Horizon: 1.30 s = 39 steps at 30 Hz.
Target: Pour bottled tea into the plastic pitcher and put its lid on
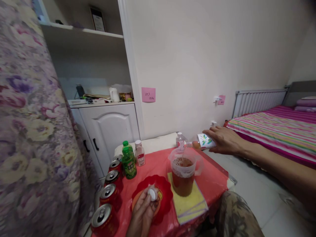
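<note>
My right hand [223,140] grips a clear plastic bottle [202,142] with a leaf-print label, tipped on its side. A thin brown stream runs from its mouth into a clear plastic jug [184,174]. The jug is about two-thirds full of brown drink and stands on yellow cloths [189,204]. My left hand [144,207] pinches a white bottle cap [152,193] above a red scalloped plate [163,189] at the table's front.
Several red cans [108,194] line the left edge of the red-covered table [214,179]. Two green bottles [128,161], a pink-capped bottle [140,153] and a small clear bottle [180,140] stand behind. A floral curtain [29,131] hangs left, a striped bed [276,130] right.
</note>
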### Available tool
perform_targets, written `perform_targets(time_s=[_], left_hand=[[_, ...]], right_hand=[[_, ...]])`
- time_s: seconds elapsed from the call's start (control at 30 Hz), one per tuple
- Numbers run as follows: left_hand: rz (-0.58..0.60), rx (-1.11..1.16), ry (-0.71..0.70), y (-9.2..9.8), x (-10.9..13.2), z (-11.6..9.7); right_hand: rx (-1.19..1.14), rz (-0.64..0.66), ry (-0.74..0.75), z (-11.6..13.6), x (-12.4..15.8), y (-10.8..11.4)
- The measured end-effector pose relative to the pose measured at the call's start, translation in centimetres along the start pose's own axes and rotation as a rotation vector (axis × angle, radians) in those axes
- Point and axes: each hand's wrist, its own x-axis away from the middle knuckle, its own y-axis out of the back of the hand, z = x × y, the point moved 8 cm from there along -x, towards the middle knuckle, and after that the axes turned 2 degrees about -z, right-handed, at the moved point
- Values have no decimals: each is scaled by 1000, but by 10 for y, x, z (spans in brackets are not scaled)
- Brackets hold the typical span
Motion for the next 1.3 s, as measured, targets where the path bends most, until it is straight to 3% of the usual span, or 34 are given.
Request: perform_targets(time_s=[1.3], left_hand=[[-49, -3, 9, -2, 1, -2]], right_hand=[[58, 11, 26, 6, -6, 8]])
